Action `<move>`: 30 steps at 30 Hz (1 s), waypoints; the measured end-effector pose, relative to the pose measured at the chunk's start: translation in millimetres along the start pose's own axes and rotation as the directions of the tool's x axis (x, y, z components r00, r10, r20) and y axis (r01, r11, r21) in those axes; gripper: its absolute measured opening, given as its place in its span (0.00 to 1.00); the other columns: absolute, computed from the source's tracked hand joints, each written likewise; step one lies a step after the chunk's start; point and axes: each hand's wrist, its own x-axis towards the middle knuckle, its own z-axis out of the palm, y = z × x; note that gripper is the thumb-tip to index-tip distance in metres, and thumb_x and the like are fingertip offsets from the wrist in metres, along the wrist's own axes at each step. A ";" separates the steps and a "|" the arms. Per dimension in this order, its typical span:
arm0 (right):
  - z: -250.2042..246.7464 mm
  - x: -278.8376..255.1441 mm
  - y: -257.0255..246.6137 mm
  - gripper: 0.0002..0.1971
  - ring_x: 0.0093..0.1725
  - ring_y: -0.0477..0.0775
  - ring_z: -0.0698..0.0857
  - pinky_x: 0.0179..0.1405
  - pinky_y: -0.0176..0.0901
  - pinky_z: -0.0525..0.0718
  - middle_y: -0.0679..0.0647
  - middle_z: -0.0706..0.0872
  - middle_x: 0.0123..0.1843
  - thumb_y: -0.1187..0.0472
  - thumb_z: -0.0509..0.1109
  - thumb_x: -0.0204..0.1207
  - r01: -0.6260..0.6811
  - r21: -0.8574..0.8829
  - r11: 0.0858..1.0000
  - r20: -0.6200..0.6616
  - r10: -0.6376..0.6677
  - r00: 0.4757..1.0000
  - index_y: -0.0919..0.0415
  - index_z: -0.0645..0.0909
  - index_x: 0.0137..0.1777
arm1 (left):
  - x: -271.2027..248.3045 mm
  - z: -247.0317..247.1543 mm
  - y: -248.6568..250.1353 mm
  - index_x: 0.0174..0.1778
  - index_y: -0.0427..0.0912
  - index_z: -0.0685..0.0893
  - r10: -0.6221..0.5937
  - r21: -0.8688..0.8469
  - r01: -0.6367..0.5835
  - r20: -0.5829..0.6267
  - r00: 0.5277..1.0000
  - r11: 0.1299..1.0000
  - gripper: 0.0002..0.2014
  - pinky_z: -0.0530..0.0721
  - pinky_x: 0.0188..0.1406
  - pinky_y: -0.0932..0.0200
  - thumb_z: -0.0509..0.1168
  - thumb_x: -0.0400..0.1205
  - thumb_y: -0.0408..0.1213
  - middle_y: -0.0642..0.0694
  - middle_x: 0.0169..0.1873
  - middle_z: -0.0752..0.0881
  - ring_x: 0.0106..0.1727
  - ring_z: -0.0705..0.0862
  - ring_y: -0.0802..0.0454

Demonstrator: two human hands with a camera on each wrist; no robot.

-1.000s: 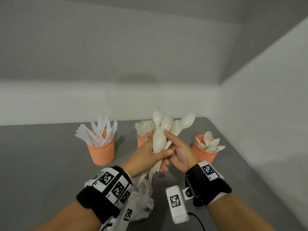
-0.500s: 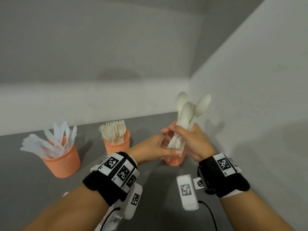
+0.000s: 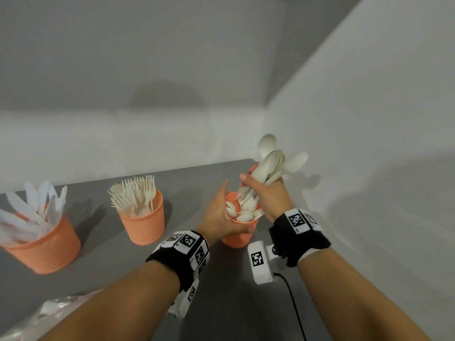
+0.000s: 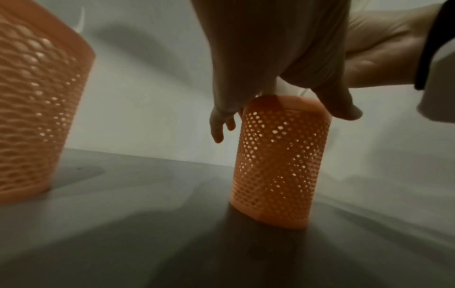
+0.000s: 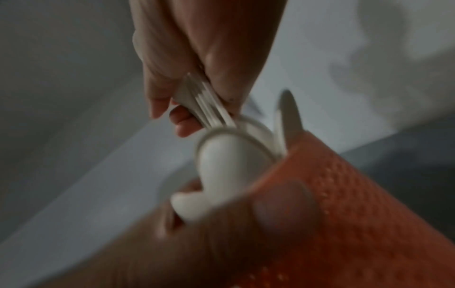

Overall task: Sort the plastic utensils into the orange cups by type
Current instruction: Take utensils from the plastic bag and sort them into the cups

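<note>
My right hand (image 3: 256, 185) grips a bunch of white plastic spoons (image 3: 273, 163) by the necks, bowls up. Their handles reach down into the orange spoon cup (image 3: 237, 238), which holds several more spoons. My left hand (image 3: 219, 212) holds that cup at its rim, thumb on the near side and fingers on the far left side. The left wrist view shows the spoon cup (image 4: 278, 165) upright on the table with my thumb (image 4: 342, 105) on its rim. In the blurred right wrist view the spoon handles (image 5: 206, 103) leave my right hand (image 5: 197, 58) above the cup (image 5: 357, 214).
An orange cup of forks (image 3: 142, 222) stands left of the spoon cup, and an orange cup of knives (image 3: 46, 247) at the far left. A clear plastic bag (image 3: 56, 306) lies at the near left. The white side wall (image 3: 369, 193) rises close on the right of the grey table (image 3: 234, 303).
The spoon bunch went right and down, handles now inside the spoon cup. My left hand let go of the bunch and took the cup's rim. The view swung right.
</note>
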 end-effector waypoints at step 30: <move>-27.6 21.7 -51.1 0.10 0.24 0.49 0.74 0.30 0.40 0.77 0.51 0.77 0.25 0.67 0.72 0.74 0.286 0.125 0.950 -0.351 -0.228 0.908 0.55 0.76 0.34 | 24.4 -7.0 33.7 0.79 0.56 0.57 0.172 0.320 -0.170 0.022 0.985 0.932 0.50 0.76 0.66 0.50 0.77 0.64 0.57 0.48 0.63 0.79 0.66 0.77 0.48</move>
